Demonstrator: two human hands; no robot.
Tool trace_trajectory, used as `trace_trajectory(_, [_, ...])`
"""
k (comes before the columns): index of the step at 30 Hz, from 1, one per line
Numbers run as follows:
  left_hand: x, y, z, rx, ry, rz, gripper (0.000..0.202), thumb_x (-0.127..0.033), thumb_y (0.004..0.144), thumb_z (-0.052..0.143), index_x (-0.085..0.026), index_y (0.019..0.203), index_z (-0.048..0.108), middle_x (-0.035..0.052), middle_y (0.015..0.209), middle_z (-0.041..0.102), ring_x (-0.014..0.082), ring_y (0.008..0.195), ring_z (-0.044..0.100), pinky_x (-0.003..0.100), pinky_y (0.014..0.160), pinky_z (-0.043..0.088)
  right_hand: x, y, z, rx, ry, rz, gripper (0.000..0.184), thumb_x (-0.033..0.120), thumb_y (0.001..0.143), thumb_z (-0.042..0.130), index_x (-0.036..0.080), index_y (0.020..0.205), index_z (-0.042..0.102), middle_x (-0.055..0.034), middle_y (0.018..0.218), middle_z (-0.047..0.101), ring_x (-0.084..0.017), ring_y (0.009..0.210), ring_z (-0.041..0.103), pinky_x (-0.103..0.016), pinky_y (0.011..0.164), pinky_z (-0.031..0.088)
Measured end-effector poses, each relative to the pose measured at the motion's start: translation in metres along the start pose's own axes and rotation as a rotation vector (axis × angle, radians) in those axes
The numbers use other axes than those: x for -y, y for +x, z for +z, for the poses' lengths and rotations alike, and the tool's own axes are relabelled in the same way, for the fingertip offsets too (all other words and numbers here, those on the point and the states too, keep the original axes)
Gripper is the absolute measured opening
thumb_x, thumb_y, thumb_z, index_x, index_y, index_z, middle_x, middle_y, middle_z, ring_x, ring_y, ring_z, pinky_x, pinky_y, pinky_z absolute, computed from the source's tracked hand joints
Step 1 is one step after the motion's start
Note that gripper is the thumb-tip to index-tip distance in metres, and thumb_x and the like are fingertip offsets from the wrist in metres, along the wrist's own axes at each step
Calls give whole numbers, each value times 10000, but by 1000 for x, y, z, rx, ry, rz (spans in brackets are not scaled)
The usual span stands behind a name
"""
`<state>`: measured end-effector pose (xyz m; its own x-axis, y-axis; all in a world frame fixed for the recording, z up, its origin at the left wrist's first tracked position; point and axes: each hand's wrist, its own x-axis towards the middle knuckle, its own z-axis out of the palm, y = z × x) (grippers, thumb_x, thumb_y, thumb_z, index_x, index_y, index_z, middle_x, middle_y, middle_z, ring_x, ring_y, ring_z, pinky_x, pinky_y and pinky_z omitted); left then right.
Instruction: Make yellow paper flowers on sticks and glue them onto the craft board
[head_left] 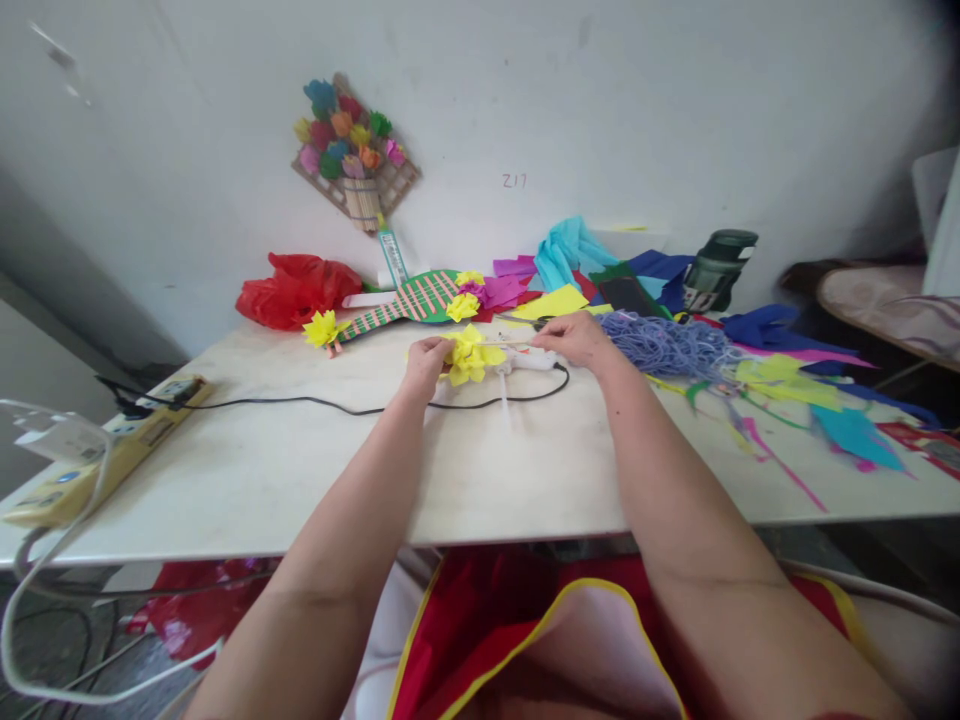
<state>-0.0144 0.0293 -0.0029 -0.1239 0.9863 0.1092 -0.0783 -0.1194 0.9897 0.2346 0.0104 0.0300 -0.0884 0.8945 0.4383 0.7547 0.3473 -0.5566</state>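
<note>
My left hand [429,366] is closed on the edge of a yellow paper flower [472,358], held just above the table. My right hand [573,338] pinches the end of a thin pale stick [510,344], whose other end reaches to the flower. Under and beside the right hand lies a white glue gun [534,360], its nozzle pointing left and its black cord running off. Behind the hands lies a green lute-shaped craft piece [429,298] with pinkish strips and yellow and magenta paper flowers on it.
A yellow power strip [161,425] sits at left, its black cord crossing the table. A red plastic bag [296,290] is at the back left. To the right lie blue-purple string [667,345], paper scraps [795,385] and a dark green bottle [720,270]. Scissors [536,322] lie behind my right hand.
</note>
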Motion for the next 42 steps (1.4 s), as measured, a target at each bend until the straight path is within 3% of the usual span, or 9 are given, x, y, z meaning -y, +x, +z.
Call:
trace_trajectory(29, [2,2,0,12,55,18,213,-349,539,678,-146,555,613,-8,496,515,102,482,472,224,468,390,24,-4,1,-16,-275,-19,149,331,745,665,245,776,783,-11,782,748,-163,753,651,-256,628,402])
trace_trajectory(42, [-1,-1,2,44,84,14,209,-346,570,677,-150,564,602,-10,507,513,107,485,467,235,482,382,21,-4,6,9,-261,-55,167,345,762,654,232,784,776,-12,799,745,-153,751,641,-246,639,395])
